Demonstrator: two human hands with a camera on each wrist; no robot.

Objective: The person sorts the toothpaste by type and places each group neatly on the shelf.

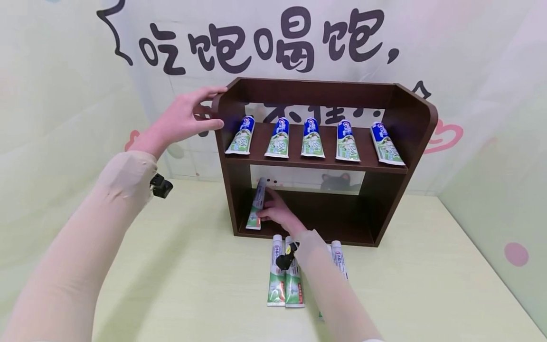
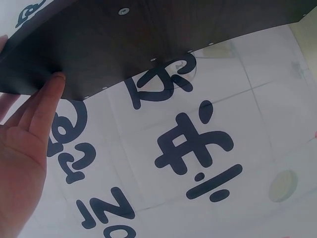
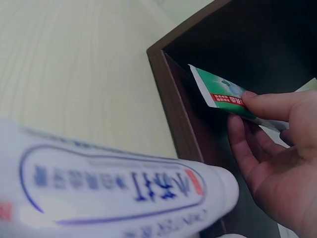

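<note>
My right hand (image 1: 277, 209) pinches a green-and-white toothpaste tube (image 1: 257, 204) inside the lower compartment, by the left wall of the dark brown shelf (image 1: 309, 88). In the right wrist view, the thumb lies on the face of this tube (image 3: 220, 89), with fingers beneath and its flat crimped end toward the front. My left hand (image 1: 188, 116) grips the shelf's upper left side panel, thumb at the front edge and a finger over the top rim. A fingertip touches the outer face of that panel (image 2: 109, 49) in the left wrist view.
Several blue-and-green tubes (image 1: 313, 137) lie in a row on the upper tier. Before the shelf, more green-and-white tubes (image 1: 276, 275) lie on the pale table (image 1: 192, 266), some partly behind my right forearm. A white lettered backdrop (image 1: 273, 28) stands behind.
</note>
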